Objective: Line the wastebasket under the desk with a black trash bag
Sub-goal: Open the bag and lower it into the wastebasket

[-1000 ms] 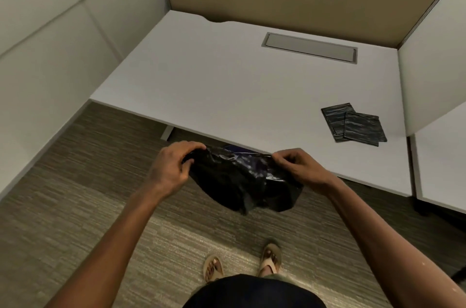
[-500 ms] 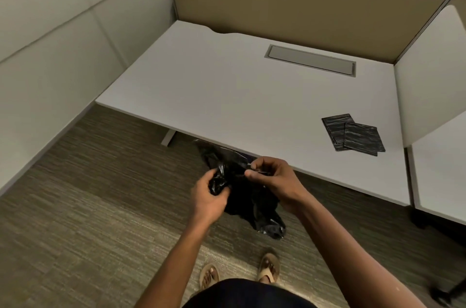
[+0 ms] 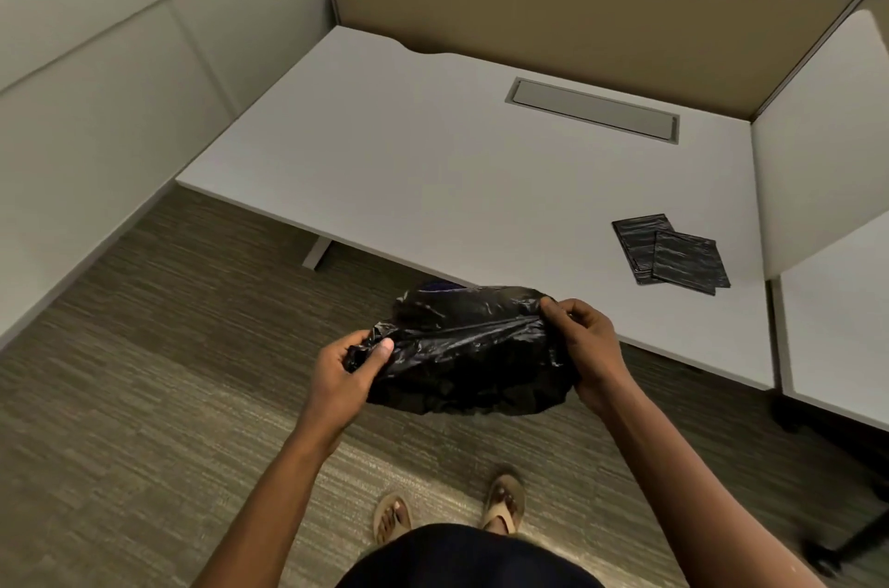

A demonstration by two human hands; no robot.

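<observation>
Both the left hand (image 3: 347, 368) and the right hand (image 3: 584, 337) pinch the crumpled black trash bag (image 3: 469, 349) stretched between them, so I judge the step is opening its mouth, and next it must go to the wastebasket, hidden from view

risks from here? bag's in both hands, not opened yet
1. The black trash bag is pinched at its edges by the left hand and right hand; the thin film could slip or tear if pulled apart hard.
2. It looks bunched, so finding the mouth may take fumbling.
3. The wastebasket is not clearly visible under the desk, so placement would be partly blind.
</observation>
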